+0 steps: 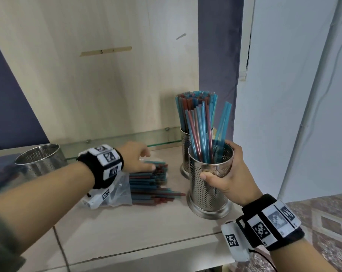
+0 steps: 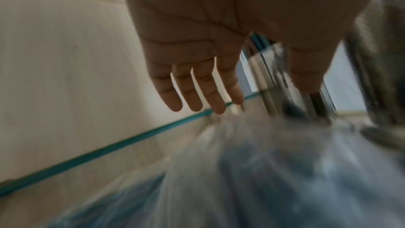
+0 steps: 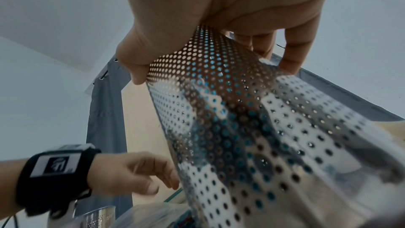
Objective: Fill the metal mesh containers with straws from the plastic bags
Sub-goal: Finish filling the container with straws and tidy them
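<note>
My right hand (image 1: 224,179) is wrapped round the upper wall of the part-filled mesh container (image 1: 209,185), thumb on the near side, fingers round the back by the rim. It stands close to the front right corner of the counter (image 1: 127,232), a thin fan of blue and red straws leaning loose inside it. My left hand (image 1: 135,157) is out flat, fingers straight and slightly spread, empty, hovering over the pile of straws (image 1: 152,183) that spills from the clear plastic bag (image 1: 115,193) mid-counter. I cannot tell if the fingertips touch the pile.

What could go wrong? The pile is loose and its ends point at the container's base, so a careless grab likely rolls straws off toward the front edge. The bag looks slippery and could slide with my palm. The few straws in my container lean wide, and a tilt from my right hand may tip them out over the rim.

Room now. The full container (image 1: 185,146) stands just behind mine, near enough to clip. Right of both, the counter ends at the wall corner, with floor below. The empty container (image 1: 40,160) sits well apart at the left back. A glass strip (image 1: 117,141) runs along the back edge under the wooden panel (image 1: 87,85). Open counter lies at the front, in the middle.
</note>
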A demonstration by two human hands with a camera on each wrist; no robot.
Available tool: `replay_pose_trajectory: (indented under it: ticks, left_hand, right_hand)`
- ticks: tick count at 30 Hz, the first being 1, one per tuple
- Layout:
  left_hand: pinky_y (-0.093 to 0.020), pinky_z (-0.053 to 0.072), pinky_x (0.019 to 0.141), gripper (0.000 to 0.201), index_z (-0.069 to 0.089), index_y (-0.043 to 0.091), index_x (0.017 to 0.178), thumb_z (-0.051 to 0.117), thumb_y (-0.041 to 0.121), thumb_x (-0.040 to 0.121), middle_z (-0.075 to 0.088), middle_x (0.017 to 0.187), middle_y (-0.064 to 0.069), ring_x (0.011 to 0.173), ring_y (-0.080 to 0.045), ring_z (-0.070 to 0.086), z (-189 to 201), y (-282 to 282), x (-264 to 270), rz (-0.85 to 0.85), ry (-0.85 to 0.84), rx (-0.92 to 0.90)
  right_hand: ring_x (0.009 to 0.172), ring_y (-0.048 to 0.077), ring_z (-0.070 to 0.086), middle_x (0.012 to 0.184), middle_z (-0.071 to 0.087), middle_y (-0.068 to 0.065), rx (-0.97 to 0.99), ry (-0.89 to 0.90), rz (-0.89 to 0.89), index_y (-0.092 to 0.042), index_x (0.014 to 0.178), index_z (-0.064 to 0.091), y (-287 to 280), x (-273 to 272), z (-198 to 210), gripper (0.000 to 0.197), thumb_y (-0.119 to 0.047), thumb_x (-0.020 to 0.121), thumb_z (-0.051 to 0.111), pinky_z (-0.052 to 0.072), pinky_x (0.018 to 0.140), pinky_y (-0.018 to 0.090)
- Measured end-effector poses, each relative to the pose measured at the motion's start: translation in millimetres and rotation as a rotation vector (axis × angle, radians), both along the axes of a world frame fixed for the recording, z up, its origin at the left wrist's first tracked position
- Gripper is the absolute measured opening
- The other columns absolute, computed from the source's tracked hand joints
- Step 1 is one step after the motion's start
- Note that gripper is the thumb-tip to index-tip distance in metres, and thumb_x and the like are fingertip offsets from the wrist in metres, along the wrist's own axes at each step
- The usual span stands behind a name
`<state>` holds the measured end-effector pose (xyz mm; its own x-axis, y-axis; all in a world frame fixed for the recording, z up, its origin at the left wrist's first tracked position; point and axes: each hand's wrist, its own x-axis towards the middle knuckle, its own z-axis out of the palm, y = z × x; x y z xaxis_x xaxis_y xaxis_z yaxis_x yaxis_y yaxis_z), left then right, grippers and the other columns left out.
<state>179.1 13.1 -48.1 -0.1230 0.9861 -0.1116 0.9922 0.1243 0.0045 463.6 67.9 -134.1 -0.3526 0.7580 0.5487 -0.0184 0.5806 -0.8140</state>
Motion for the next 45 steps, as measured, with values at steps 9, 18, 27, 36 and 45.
replay_pose_trajectory:
  ticks: [9,18,27,36,45]
  left_hand:
    - [-0.043,0.025,0.112,0.104,0.032,0.025,0.146,0.073,0.072,0.062,0.037,0.143,0.002,0.132,-0.023,0.029,-53,-21,7,-0.193,0.35,-0.11]
    - [-0.048,0.016,0.114,0.081,0.043,0.024,0.136,0.064,0.07,0.073,0.05,0.134,0.003,0.129,-0.021,0.038,-63,-22,0,-0.129,0.409,-0.029]
    - [-0.045,0.024,0.109,0.037,0.056,0.023,0.118,0.055,0.046,0.089,0.061,0.118,0.003,0.114,-0.02,0.051,-66,-19,0,-0.16,0.354,-0.005]
    - [-0.049,0.021,0.111,0.027,0.056,0.023,0.106,0.056,0.042,0.088,0.06,0.111,0.003,0.111,-0.02,0.054,-60,-14,6,-0.112,0.293,-0.012]
    - [-0.044,0.012,0.115,0.018,0.044,0.025,0.098,0.051,0.04,0.093,0.06,0.092,0.007,0.096,-0.02,0.06,-55,-10,6,-0.108,0.168,0.175]
  right_hand:
    - [0.117,0.003,0.059,0.126,0.058,-0.014,0.005,-0.025,-0.022,-0.035,0.134,0.03,1,0,-1,0.11,-0.074,0.045,0.082,0.048,0.095,0.02]
    - [0.114,-0.003,0.058,0.121,0.058,-0.019,0.009,-0.038,-0.042,-0.028,0.135,0.03,2,0,-2,0.109,-0.06,0.047,0.086,0.046,0.094,0.012]
    - [0.116,0.002,0.058,0.125,0.057,-0.015,0.003,-0.036,-0.05,-0.032,0.134,0.03,2,-2,-2,0.111,-0.067,0.044,0.086,0.047,0.095,0.017]
    - [0.119,0.002,0.056,0.126,0.055,-0.016,0.014,-0.027,-0.056,-0.035,0.133,0.029,5,-4,-5,0.103,-0.054,0.05,0.085,0.045,0.096,0.016]
    - [0.117,0.0,0.056,0.125,0.054,-0.018,0.024,-0.017,-0.04,-0.046,0.127,0.029,4,-4,-4,0.096,-0.056,0.049,0.085,0.046,0.094,0.013]
